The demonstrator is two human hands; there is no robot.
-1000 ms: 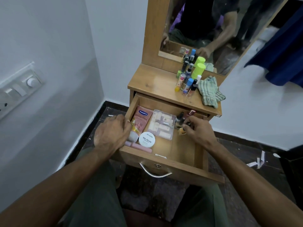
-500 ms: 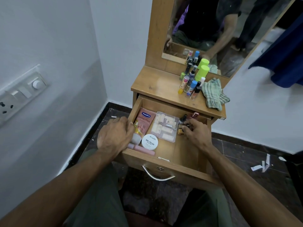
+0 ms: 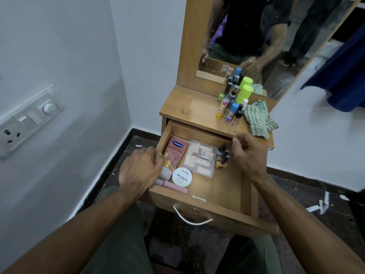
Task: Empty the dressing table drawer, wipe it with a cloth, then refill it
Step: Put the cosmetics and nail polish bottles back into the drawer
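Wooden drawer stands open, half-filled; left hand grips its side, right hand pinches small bottles.

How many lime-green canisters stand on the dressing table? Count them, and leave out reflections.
1. The lime-green canister stands at the back of the tabletop, against the mirror, behind the small bottles. The green shape above it is its reflection. None looks hidden.
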